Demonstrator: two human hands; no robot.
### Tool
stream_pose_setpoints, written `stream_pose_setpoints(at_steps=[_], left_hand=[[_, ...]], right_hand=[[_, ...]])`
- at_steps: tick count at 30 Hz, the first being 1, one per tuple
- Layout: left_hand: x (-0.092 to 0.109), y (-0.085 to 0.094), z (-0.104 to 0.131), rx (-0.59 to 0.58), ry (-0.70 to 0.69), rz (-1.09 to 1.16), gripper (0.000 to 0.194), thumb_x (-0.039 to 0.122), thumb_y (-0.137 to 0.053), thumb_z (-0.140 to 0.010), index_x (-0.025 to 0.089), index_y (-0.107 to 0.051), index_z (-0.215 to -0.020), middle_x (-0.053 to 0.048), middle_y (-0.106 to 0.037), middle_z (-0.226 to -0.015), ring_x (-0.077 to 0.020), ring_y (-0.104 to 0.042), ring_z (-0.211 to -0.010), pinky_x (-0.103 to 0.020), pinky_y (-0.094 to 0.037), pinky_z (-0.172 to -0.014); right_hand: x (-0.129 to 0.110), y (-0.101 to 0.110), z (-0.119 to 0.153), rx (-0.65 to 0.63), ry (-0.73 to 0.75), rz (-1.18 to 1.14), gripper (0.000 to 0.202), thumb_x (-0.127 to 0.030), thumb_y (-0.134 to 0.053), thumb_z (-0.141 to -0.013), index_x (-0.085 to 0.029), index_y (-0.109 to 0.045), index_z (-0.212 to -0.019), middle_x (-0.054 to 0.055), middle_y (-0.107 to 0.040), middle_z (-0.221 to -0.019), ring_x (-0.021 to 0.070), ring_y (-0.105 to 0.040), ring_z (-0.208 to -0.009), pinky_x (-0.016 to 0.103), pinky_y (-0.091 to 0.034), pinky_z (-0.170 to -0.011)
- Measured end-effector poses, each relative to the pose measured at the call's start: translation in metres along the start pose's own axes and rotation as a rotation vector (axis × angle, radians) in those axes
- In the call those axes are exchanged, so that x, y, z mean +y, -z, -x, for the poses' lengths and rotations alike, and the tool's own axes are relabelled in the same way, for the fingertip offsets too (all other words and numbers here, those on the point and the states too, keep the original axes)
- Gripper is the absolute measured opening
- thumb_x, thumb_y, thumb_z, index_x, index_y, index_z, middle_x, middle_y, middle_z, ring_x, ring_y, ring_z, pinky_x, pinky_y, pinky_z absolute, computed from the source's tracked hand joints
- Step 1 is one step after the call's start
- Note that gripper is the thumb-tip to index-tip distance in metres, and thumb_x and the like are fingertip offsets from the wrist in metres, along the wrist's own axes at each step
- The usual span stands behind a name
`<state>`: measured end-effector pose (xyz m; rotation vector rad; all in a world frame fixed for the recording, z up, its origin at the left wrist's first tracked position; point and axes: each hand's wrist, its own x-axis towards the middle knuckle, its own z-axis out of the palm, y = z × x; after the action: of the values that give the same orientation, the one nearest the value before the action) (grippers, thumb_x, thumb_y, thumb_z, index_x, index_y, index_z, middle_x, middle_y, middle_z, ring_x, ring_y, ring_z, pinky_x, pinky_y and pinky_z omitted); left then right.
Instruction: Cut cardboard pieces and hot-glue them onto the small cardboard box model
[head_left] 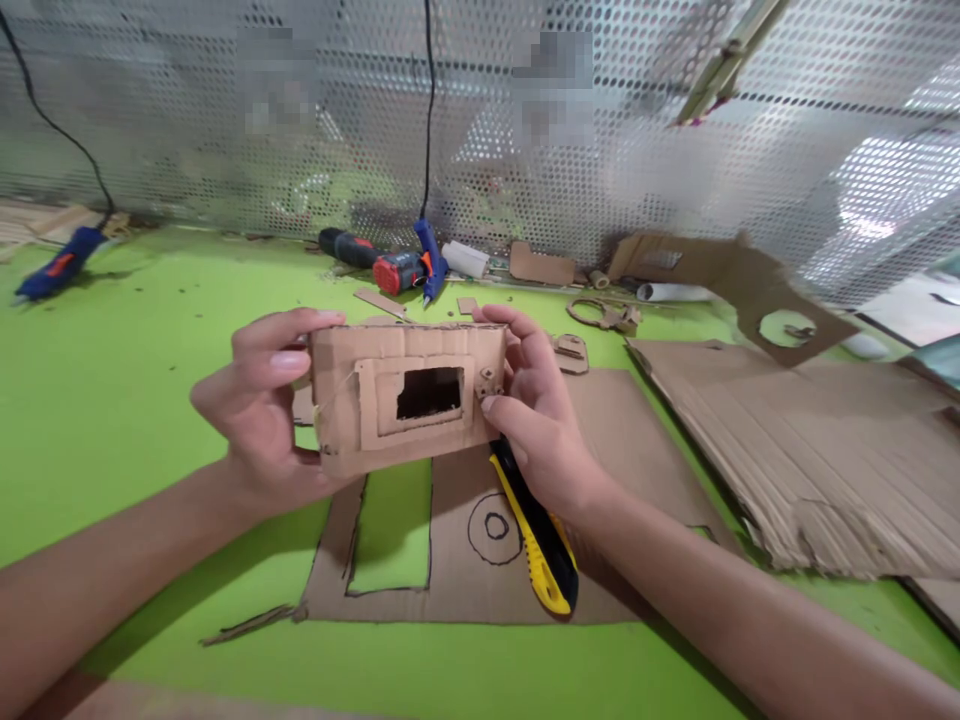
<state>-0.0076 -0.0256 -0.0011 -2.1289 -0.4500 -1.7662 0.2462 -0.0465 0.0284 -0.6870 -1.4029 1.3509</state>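
Note:
A small cardboard box (341, 400) with a rectangular window framed by a raised cardboard strip is held up above the table. My left hand (262, 400) grips its left end, fingers along the side and top corner. On the right end my right hand (536, 410) is closed, its thumb on small cardboard bits at the front. Below lies a cardboard sheet (457, 590) with a rectangular cut-out and two drawn circles. A yellow and black utility knife (536, 540) rests on that sheet, its upper end partly behind my right hand.
Two blue glue guns (64, 265) hang on cords or lie near the back, one beside a cordless drill (397, 270). Large cardboard sheets (810, 440) are stacked at right. A cut cardboard piece (739, 290) leans against the perforated metal screen (345, 130). Scraps lie on the green table (112, 420).

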Motion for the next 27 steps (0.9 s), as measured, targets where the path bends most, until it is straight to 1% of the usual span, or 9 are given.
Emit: stream_pose_setpoints(at_steps=[2, 6, 9, 11, 15, 18, 23, 26, 27], left_hand=[[-0.003, 0.000, 0.001, 0.022, 0.009, 0.015, 0.094, 0.063, -0.100, -0.055, 0.037, -0.054, -0.134, 0.000, -0.069, -0.140, -0.0211, -0.072, -0.107, -0.035, -0.063, -0.070], [-0.008, -0.002, 0.003, 0.084, 0.025, 0.039, 0.091, 0.065, -0.098, -0.061, 0.039, -0.053, -0.136, 0.002, -0.069, -0.137, -0.0187, -0.073, -0.103, -0.033, -0.063, -0.068], [-0.010, -0.002, 0.005, 0.088, 0.042, 0.054, 0.074, 0.064, -0.092, -0.072, 0.039, -0.054, -0.130, 0.003, -0.070, -0.135, -0.0184, -0.075, -0.102, -0.034, -0.064, -0.068], [-0.009, -0.001, 0.007, 0.092, 0.063, 0.035, 0.071, 0.063, -0.093, -0.071, 0.039, -0.053, -0.124, 0.004, -0.070, -0.133, -0.0188, -0.075, -0.100, -0.034, -0.063, -0.067], [-0.006, -0.001, 0.007, 0.104, 0.080, -0.004, 0.074, 0.064, -0.096, -0.063, 0.038, -0.051, -0.116, 0.005, -0.071, -0.128, -0.0197, -0.075, -0.096, -0.036, -0.062, -0.066], [-0.003, -0.002, 0.004, 0.115, 0.086, -0.013, 0.067, 0.063, -0.093, -0.069, 0.037, -0.050, -0.114, 0.005, -0.071, -0.126, -0.0198, -0.075, -0.097, -0.037, -0.062, -0.067], [-0.007, 0.003, 0.007, 0.095, 0.036, 0.010, 0.065, 0.067, -0.090, -0.071, 0.040, -0.050, -0.114, 0.007, -0.069, -0.130, -0.0196, -0.074, -0.099, -0.041, -0.064, -0.076], [-0.009, 0.008, 0.015, 0.098, 0.050, 0.030, 0.061, 0.067, -0.088, -0.074, 0.043, -0.049, -0.114, 0.007, -0.068, -0.133, -0.0221, -0.074, -0.105, -0.046, -0.065, -0.080], [-0.009, 0.009, 0.018, 0.111, 0.115, 0.029, 0.066, 0.069, -0.090, -0.069, 0.042, -0.048, -0.112, 0.008, -0.068, -0.132, -0.0220, -0.074, -0.105, -0.046, -0.065, -0.081]], right_hand=[[0.001, 0.002, 0.000, -0.021, 0.017, -0.012, 0.071, -0.013, -0.059, -0.074, -0.035, -0.051, -0.141, 0.001, -0.058, -0.151, 0.0267, -0.058, -0.126, 0.048, -0.052, -0.106], [0.001, 0.005, 0.000, -0.042, 0.036, 0.008, 0.073, -0.015, -0.057, -0.075, -0.037, -0.051, -0.145, 0.000, -0.059, -0.149, 0.0278, -0.058, -0.128, 0.050, -0.051, -0.109], [0.000, 0.005, 0.000, -0.030, 0.029, 0.039, 0.072, -0.016, -0.057, -0.076, -0.037, -0.050, -0.145, 0.000, -0.059, -0.150, 0.0285, -0.058, -0.130, 0.051, -0.051, -0.110], [0.000, 0.004, 0.000, -0.021, 0.027, 0.048, 0.071, -0.016, -0.056, -0.077, -0.036, -0.050, -0.145, 0.000, -0.058, -0.152, 0.0282, -0.058, -0.130, 0.051, -0.051, -0.111], [0.000, 0.001, 0.001, -0.009, 0.017, 0.060, 0.070, -0.017, -0.056, -0.077, -0.037, -0.049, -0.144, 0.001, -0.058, -0.150, 0.0276, -0.059, -0.128, 0.050, -0.052, -0.108], [0.000, -0.001, 0.001, -0.006, -0.007, 0.052, 0.070, -0.017, -0.054, -0.077, -0.038, -0.047, -0.144, 0.002, -0.060, -0.143, 0.0274, -0.060, -0.123, 0.049, -0.055, -0.103], [-0.004, -0.003, 0.001, -0.011, -0.001, 0.024, 0.072, -0.012, -0.054, -0.074, -0.037, -0.050, -0.141, 0.001, -0.057, -0.150, 0.0256, -0.060, -0.126, 0.047, -0.055, -0.104], [-0.006, -0.004, 0.001, -0.008, -0.007, 0.052, 0.073, -0.012, -0.054, -0.072, -0.037, -0.050, -0.141, 0.002, -0.062, -0.138, 0.0258, -0.062, -0.119, 0.046, -0.057, -0.098], [-0.007, -0.004, 0.001, -0.006, -0.010, 0.060, 0.073, -0.012, -0.054, -0.072, -0.037, -0.050, -0.141, 0.002, -0.062, -0.136, 0.0258, -0.063, -0.117, 0.046, -0.058, -0.095]])
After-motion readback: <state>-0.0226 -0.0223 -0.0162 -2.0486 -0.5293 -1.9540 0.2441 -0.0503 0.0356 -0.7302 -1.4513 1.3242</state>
